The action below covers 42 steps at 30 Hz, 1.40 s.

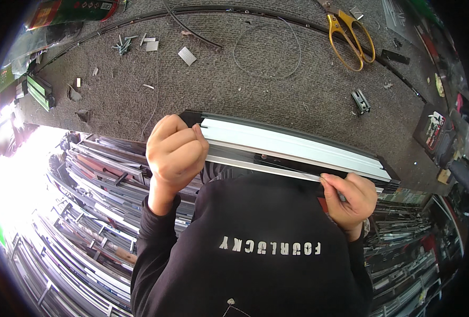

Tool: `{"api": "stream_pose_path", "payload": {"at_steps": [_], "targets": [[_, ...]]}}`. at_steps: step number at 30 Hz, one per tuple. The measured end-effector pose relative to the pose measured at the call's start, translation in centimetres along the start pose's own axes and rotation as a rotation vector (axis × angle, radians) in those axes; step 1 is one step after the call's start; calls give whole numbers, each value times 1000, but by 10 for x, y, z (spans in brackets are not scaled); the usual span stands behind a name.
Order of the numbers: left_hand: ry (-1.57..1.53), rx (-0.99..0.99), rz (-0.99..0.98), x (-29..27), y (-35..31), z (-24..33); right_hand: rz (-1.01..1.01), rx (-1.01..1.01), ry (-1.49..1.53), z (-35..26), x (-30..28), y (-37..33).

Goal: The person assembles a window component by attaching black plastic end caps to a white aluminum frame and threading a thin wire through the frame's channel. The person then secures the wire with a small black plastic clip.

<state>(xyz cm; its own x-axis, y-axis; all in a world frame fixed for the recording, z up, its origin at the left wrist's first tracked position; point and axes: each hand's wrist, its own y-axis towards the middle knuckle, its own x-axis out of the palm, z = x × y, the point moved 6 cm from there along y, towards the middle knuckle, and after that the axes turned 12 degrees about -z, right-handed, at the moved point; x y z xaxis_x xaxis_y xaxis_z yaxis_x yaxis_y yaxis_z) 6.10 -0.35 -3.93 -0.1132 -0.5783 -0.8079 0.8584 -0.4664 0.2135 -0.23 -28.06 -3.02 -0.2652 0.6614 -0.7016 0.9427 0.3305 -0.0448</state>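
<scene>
A long aluminium profile frame (292, 143), white-silver with black end pieces, lies along the near edge of the bench, slanting down to the right. My left hand (176, 150) is closed in a fist at its left end; what the fingers hold is hidden. A short dark tip shows beside the thumb, over the profile. At the near side, toward the right end, my right hand (351, 195) pinches thumb against forefinger on a thin strand (298, 170). That strand runs left along the dark gap of the frame.
On the grey carpeted bench (203, 84) lie yellow-handled scissors (353, 42), a loop of thin wire (267, 47), screws (122, 45), a small metal fitting (360, 101) and a black strip (234, 9). Stacked metal profiles (86, 227) fill the space below the bench.
</scene>
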Motion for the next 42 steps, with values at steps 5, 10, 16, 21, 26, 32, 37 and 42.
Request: {"api": "stream_pose_path", "payload": {"at_steps": [5, 10, 16, 21, 26, 32, 37, 42], "targets": [[41, 42, 98, 1, -6, 3, -34, -71, 11, -2, 2, 2], [-20, 9, 274, -5, -13, 0, -102, -69, 85, -1, 1, 8], [96, -130, 178, -10, -3, 17, -125, 122, 144, -12, 1, 15], [16, -113, 357, -4, 9, 26, -47, -8, 135, -26, 20, 31], [-96, -109, 546, 6, -1, 18, 31, -161, 78, -27, 26, 33], [-35, -245, 599, 14, -11, 21, -42, -236, 34, -30, 38, 27], [-93, -245, 634, 12, -11, 19, 0, -316, 14, -35, 44, 30], [-130, -221, 561, 12, -13, 17, -58, -241, -5, -42, 42, 34]]}}
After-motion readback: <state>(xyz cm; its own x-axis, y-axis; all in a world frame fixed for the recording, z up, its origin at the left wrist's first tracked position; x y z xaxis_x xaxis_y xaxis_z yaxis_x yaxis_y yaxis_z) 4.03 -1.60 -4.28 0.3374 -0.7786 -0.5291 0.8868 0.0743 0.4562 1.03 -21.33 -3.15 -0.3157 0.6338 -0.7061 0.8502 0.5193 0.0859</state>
